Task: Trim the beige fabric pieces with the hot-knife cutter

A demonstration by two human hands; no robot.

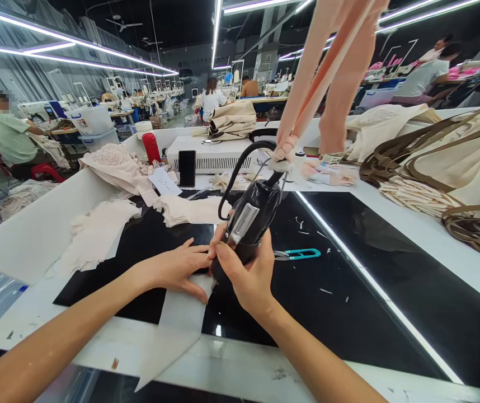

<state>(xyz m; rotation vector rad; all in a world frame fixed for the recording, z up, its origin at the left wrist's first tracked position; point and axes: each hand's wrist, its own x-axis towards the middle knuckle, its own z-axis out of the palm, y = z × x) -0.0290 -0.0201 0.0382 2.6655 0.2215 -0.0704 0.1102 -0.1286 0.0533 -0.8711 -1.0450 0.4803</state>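
My right hand (pixel 254 280) is wrapped round a black corded power tool (pixel 265 196) with a silver lever on its side. The tool leans, its lower end down at the right edge of a pale strip of cloth (pixel 179 313); its working tip is hidden by my fingers. With fingers spread, my left hand (pixel 177 266) lies flat on the cloth, close beside the tool's base. The strip's near end hangs over the table's front edge. Pink fabric bands (pixel 311 78) hang from above and are tied at the tool's upper end.
Teal thread snips (pixel 302 254) lie right of the tool on the black table panel (pixel 349 302), among scraps. Pale cloth pieces (pixel 97 229) lie at left. Behind are a phone (pixel 187 168), a red bottle (pixel 151 148) and a white box (pixel 210 151). Brown-strapped fabric (pixel 453 162) is piled right.
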